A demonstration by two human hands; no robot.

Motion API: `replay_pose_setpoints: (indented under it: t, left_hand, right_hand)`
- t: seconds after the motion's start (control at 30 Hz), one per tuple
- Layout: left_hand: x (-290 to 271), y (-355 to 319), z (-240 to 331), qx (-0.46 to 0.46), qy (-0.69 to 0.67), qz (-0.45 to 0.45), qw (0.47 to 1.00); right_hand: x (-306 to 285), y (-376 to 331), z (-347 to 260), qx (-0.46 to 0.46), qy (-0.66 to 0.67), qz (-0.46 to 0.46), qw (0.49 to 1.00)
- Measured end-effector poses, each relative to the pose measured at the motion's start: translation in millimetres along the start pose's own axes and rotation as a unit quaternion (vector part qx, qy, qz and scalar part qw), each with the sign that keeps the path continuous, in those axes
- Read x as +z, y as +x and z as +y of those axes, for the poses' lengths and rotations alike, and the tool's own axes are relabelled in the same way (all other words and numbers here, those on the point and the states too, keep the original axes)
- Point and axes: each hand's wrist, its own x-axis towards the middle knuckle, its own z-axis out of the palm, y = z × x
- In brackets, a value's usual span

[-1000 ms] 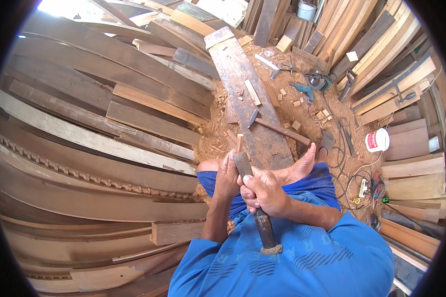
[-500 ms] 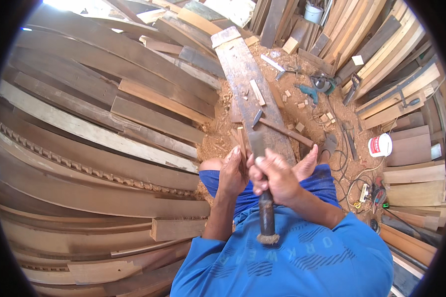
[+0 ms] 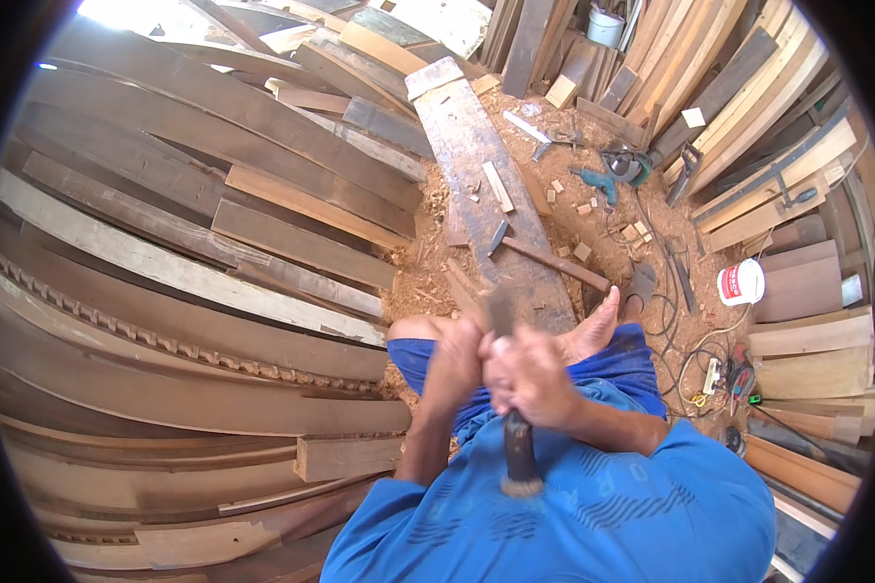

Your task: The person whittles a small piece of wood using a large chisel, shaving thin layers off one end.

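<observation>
- Blue shirt (image 3: 564,525) nearest me, and before it a chisel (image 3: 519,449), dark handle toward the chest; the right hand (image 3: 530,377) has its fingers closed round the tool's middle.
- Left hand (image 3: 453,364) just beside, curled, too blurred to tell what its fingers hold.
- Hammer (image 3: 558,263) lying across the worn surface (image 3: 533,299), handle end by a bare foot (image 3: 601,325).
- Pale wood strip (image 3: 497,187) farther along.
- Teal power tool (image 3: 595,182) off right, among offcuts (image 3: 582,252).
- Pale-blue pail (image 3: 605,28) beyond.

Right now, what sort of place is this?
Looks like a woodworking shop, judging by the boards stacked at both sides, the wood shavings on the floor, and the hammer lying across a worn plank.
</observation>
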Motion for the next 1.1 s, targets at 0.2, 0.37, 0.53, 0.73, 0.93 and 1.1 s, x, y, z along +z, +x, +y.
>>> replay_pose_setpoints:
  t: [0.2,0.37,0.53,0.73,0.93,1.1]
  left_hand:
    - [33,-45,-55,-0.119,-0.327,0.065,0.935]
    - [-4,8,-31,-0.075,-0.478,0.116,0.867]
    - [9,29,-28,-0.092,-0.508,0.127,0.847]
    - [13,39,-33,-0.093,-0.501,0.013,0.860]
    - [-5,35,-39,-0.001,-0.329,0.025,0.944]
    - [11,20,-25,-0.090,-0.316,0.131,0.935]
  right_hand:
    - [-24,-1,-11,0.003,0.013,0.050,0.999]
    - [-30,10,33,0.086,0.080,0.025,0.993]
    - [-36,12,32,0.047,0.032,0.003,0.998]
    - [-37,26,25,0.001,0.097,0.051,0.994]
    - [0,12,32,0.162,0.199,-0.029,0.966]
    - [-1,1,27,0.143,0.146,-0.033,0.978]
